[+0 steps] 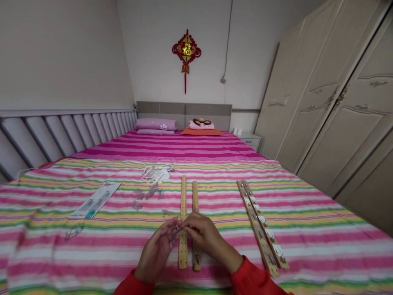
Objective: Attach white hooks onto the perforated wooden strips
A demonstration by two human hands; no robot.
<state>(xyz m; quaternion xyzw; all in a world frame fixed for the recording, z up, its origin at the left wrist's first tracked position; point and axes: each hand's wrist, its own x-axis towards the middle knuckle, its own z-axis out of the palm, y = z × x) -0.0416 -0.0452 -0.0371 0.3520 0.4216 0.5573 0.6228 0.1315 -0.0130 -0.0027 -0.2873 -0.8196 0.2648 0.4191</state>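
Observation:
My left hand [155, 252] is turned palm up, fingers curled in toward my right hand. Between their meeting fingertips is a small shiny piece, too small to name. My right hand [207, 235] pinches at it from the right, knuckles up. Both hands are over a wooden strip with rows of holes [183, 256]. Beside it lies a second wooden strip [195, 198], partly covered by my right hand, with small metal bits near its front end. Small clear plastic pieces [152, 191] are scattered beyond my left hand.
Two more wooden strips [260, 231] at right carry white and metal pieces. A white packaging card [100, 200] and thin wire loops [74, 231] lie left. Papers and clear wrappers [156, 174] sit farther back. A striped sheet [129, 278] covers the bed; wardrobes [331, 102] stand right.

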